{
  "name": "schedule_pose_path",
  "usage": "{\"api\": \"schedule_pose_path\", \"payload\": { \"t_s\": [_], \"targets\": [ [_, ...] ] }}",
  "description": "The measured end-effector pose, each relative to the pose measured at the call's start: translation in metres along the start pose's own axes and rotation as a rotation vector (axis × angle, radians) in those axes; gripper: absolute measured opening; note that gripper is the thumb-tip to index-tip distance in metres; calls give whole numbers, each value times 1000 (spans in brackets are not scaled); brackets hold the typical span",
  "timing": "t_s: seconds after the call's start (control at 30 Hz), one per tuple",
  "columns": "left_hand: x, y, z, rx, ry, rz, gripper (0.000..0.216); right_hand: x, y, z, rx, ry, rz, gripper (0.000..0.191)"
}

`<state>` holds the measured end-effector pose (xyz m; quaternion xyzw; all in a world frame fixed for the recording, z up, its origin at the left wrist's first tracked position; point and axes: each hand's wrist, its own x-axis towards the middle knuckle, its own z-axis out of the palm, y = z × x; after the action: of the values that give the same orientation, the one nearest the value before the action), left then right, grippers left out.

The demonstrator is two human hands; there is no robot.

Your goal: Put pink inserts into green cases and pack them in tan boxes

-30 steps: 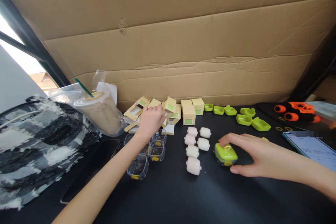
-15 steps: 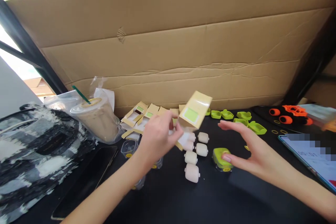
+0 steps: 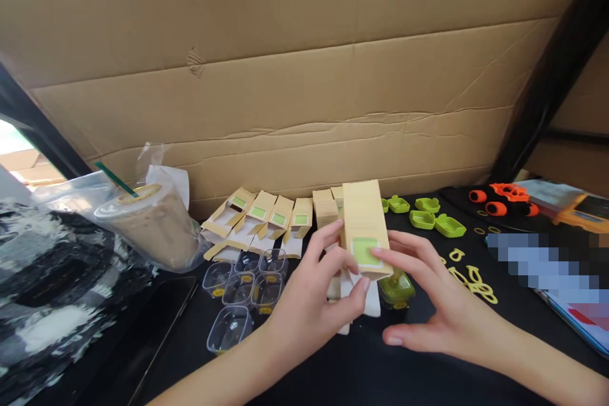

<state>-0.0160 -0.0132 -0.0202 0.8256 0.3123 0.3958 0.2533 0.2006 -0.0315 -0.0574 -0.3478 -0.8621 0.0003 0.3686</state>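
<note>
A small kraft cardboard box [image 3: 365,209] with a green label stands tilted in front of me, its lower flap hanging open. My left hand [image 3: 323,285] pinches its lower left corner between thumb and fingers. At the box's right side, my right hand [image 3: 428,292] touches it with its fingertips, one on the label, while the thumb stays spread apart below. Behind the box, a clear container with a green lid [image 3: 397,292] is partly hidden. Pale barrel-shaped pieces [image 3: 333,288] are mostly covered by the box and my left hand.
Several open boxes [image 3: 278,216] lie along the cardboard wall [image 3: 285,89]. Clear containers [image 3: 229,327] sit at left, near a bagged drink [image 3: 152,222] and a dark phone [image 3: 162,323]. Green trays [image 3: 450,226], yellow pieces [image 3: 483,292], orange parts [image 3: 511,193] and a lit screen [image 3: 571,304] are at right.
My left hand has brought the box lower and more upright. The right hand has left the green-lidded container and come to the box's side. The view has shifted a little right.
</note>
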Motion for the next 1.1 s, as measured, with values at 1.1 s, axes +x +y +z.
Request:
{"api": "schedule_pose_path", "payload": {
  "t_s": [1.1],
  "targets": [
    [9, -20, -4, -694, -62, -231, 32, -2, -3, -8, -153, 170, -299, 28]
  ]
}}
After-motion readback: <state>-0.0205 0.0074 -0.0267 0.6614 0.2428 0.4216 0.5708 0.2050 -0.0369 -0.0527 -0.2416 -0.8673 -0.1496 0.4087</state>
